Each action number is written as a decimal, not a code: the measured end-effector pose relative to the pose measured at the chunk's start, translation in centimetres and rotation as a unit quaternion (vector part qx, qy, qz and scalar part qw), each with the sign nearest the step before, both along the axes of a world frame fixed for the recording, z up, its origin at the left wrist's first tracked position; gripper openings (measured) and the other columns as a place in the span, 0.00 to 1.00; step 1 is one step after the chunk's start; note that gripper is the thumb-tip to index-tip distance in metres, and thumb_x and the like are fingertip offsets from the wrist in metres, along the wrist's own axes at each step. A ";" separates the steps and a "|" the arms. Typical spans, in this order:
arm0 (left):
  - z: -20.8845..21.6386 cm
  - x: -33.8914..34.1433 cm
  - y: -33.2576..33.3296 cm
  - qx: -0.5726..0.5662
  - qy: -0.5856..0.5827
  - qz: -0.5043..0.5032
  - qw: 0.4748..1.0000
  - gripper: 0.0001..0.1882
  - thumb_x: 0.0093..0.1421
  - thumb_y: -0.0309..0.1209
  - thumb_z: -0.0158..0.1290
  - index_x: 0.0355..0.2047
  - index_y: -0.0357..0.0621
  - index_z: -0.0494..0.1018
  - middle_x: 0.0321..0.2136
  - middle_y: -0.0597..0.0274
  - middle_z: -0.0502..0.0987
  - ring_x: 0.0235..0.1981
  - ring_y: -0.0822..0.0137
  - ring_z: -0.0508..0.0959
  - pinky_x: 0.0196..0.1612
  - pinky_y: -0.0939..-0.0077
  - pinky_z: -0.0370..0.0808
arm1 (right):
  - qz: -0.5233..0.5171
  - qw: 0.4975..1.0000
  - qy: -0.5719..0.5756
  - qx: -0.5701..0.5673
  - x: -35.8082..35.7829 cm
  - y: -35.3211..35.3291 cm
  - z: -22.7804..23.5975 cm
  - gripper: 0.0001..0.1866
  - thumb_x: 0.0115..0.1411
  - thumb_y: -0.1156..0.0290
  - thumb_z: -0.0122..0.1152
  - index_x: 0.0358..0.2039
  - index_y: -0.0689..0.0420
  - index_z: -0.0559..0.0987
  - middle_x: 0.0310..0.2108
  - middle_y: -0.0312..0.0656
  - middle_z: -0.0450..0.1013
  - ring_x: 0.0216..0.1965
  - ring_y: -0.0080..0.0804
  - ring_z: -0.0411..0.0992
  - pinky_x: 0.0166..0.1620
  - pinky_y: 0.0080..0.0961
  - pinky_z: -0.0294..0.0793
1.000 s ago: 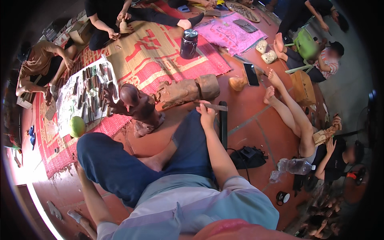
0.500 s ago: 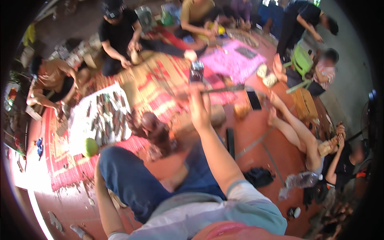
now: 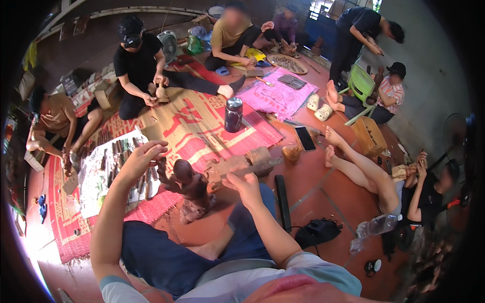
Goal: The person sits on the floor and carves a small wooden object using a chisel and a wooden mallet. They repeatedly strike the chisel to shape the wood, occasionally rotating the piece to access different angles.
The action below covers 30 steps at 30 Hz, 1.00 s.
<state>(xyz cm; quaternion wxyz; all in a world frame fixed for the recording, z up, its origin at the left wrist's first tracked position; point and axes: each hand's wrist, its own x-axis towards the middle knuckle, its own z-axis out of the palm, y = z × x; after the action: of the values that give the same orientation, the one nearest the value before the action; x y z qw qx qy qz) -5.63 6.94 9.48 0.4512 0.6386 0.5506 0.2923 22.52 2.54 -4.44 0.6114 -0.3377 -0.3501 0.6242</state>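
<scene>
A dark reddish-brown carved wooden figure [image 3: 188,183] stands upright on the tiled floor between my legs. Just beyond its upper left side, my left hand [image 3: 144,155] is raised, fingers loosely apart and nothing visible in it. My right hand [image 3: 245,188] is right of the figure, fingers stretched and thumb apart. Past its fingertips, a flat dark blade-like tool [image 3: 268,165] lies along a rough wooden block [image 3: 230,166]; whether the fingers touch it is unclear.
Many carving tools [image 3: 118,156] lie on a white sheet at left, over a red-and-tan mat [image 3: 194,121]. A dark flask [image 3: 233,115], phone [image 3: 304,139] and black bar [image 3: 283,202] are ahead and right. Several people sit around; one person [image 3: 361,30] bends over.
My right hand has come down and nearer from above the block, and the long tool it held now lies at the block. My left hand has risen from beside my knee to near the figure.
</scene>
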 end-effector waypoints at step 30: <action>-6.6 1.6 -0.6 -0.036 -0.169 0.000 0.985 0.15 0.64 0.38 0.43 0.44 0.41 0.68 0.33 0.64 0.73 0.28 0.78 0.74 0.27 0.87 0.71 | 0.020 0.951 -0.241 0.191 -6.9 3.7 6.4 0.06 0.52 0.74 0.61 0.28 0.59 0.73 0.22 0.32 0.69 0.26 0.15 0.65 0.30 0.18 0.65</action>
<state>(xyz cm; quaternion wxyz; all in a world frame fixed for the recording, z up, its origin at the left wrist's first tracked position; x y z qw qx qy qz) -4.05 6.33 2.90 0.5604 0.5633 0.4764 0.3764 15.65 6.20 1.95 0.5492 -0.3484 -0.6063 0.4576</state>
